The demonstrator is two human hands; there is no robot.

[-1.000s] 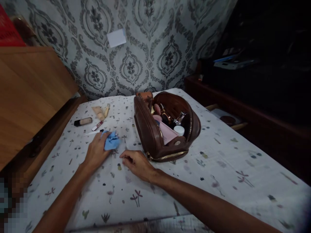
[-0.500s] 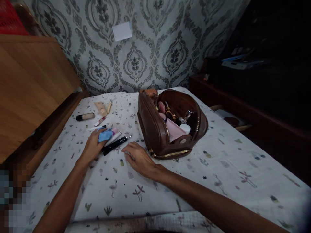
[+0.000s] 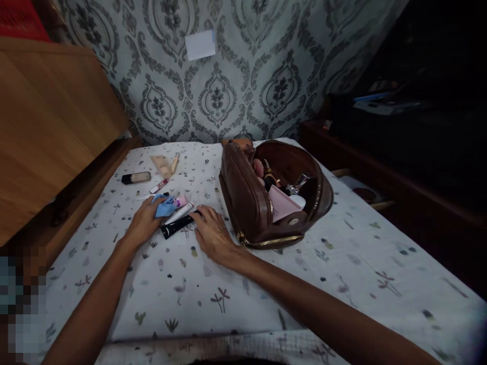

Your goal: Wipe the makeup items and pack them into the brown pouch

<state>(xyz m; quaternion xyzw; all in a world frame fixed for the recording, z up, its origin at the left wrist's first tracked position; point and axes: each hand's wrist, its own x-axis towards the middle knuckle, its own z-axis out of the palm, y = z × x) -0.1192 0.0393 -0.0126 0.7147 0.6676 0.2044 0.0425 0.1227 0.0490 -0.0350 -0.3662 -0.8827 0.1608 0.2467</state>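
My left hand (image 3: 141, 224) is closed on a crumpled blue cloth (image 3: 164, 207), its fingertips partly hidden by it. Beside the cloth are a small pink item (image 3: 181, 202) and a white tube (image 3: 179, 214). A black tube (image 3: 177, 226) lies slantwise just in front of them. My right hand (image 3: 213, 234) rests low over the sheet with fingers stretched, the tips at the far end of the black tube and covering it. Right of that hand stands an unzipped brown cosmetic bag (image 3: 243, 195), holding a pink flat pack (image 3: 282, 204), a white round lid and other cosmetics.
On the patterned sheet (image 3: 251, 309), farther back left, lie a foundation bottle (image 3: 137, 177), a beige squeeze tube (image 3: 161, 166), a slim beige tube (image 3: 175, 163) and a small lip gloss tube (image 3: 159, 186). A wooden panel (image 3: 57, 126) borders the left; dark furniture borders the right.
My right hand has moved slightly up and left, its fingers now over the black tube's far end. My left hand stays at the blue cloth. The view has shifted a little.
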